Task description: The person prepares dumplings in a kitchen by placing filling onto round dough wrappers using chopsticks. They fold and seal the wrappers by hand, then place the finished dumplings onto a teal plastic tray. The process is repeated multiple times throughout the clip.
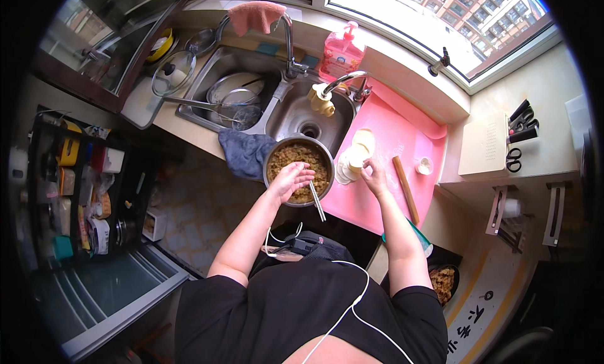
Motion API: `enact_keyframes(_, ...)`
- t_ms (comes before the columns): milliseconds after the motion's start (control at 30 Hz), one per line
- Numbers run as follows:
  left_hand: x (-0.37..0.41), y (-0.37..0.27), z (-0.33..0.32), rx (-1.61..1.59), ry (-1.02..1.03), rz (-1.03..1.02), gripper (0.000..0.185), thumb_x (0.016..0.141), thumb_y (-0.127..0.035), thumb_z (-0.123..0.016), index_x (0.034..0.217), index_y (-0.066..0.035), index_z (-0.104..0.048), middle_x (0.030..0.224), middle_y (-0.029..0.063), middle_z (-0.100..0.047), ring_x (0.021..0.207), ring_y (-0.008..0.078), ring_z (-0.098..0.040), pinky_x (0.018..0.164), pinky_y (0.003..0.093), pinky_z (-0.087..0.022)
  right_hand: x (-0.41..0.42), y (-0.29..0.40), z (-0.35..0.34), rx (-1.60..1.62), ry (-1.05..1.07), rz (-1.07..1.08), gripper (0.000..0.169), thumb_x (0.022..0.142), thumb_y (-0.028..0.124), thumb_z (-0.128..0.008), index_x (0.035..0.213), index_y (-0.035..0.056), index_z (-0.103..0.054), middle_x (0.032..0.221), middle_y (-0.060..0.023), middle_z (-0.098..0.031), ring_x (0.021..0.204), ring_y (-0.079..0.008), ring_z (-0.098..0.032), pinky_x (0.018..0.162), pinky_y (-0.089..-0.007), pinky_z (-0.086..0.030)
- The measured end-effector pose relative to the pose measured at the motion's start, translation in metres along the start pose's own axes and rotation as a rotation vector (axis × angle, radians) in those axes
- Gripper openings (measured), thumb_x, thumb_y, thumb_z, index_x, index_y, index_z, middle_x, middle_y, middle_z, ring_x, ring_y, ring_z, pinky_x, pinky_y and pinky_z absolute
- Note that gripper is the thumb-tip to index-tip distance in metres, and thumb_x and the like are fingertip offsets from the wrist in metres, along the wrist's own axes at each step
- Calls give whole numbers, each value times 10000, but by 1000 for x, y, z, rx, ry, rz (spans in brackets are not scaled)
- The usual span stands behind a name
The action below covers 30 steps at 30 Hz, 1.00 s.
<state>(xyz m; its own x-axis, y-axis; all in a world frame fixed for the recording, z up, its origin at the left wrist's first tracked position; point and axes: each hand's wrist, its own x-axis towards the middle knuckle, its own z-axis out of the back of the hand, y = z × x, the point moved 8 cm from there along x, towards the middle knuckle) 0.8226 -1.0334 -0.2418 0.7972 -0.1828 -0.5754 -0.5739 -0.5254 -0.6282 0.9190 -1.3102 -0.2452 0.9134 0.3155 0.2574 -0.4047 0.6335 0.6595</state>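
Note:
A steel bowl (270, 184) of minced filling (297, 156) stands at the counter's front edge, by the sink. Above it hovers my left hand (293, 179), fingers loosely spread, with nothing visible in it. Metal chopsticks (318, 204) lean over the bowl's near rim beside those fingertips; their other ends are hidden. On a pink mat (349, 206) lie overlapping round dough wrappers (347, 168), dusted with flour. My right hand (375, 175) pinches the edge of a wrapper at the right side of the pile. A wooden rolling pin (406, 189) rests to the right of this hand.
A small white cup (424, 166) stands on the mat. Behind is a double sink (273, 104) with dishes and a strainer in its left basin; a faucet (347, 76) arches over the right one. A blue cloth (247, 154) hangs beside the bowl. Knives and scissors (521, 128) are at right.

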Motion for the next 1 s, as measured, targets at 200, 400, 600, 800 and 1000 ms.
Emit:
enact_keyframes(200,20,25,-34,-213,216,134,441,986,-305,-454,1297,6,-424,1271,164,-523,1184,247,-514,1025,370,-415,2,-15,-7,714,-28,-535,97,863,56,-624,929,46,-554,840,16,-587,792,-52,-550,704,-206,-438)
enact_keyframes(400,42,44,-76,-456,269,286,610,983,-459,-368,1388,-8,-310,1386,131,-386,1268,233,-397,1081,375,-327,-10,72,-22,638,11,-380,119,865,50,-628,944,-1,-556,865,-26,-621,821,-80,-592,741,-237,-484)
enact_keyframes(600,61,39,-70,-471,448,71,401,992,-258,-397,1251,40,-466,1195,144,-568,1116,253,-549,1001,400,-429,-7,140,1,390,64,-164,162,851,105,-663,949,-21,-631,872,-64,-678,801,-125,-633,735,-259,-501)
enact_keyframes(800,42,11,-24,-541,235,-5,387,997,-168,-340,1314,40,-419,1292,189,-514,1167,329,-533,1009,475,-433,-48,24,52,-181,-54,-731,430,828,436,-667,677,33,-662,511,-74,-597,488,-169,-606,561,-321,-497)
enact_keyframes(1000,14,-23,18,-631,245,-110,372,997,-229,-397,1318,-50,-450,1313,143,-511,1203,301,-507,994,518,-437,-50,51,25,-511,-160,-50,293,753,4,-567,1014,107,-650,1095,-129,-627,969,-290,-608,808,-377,-495)
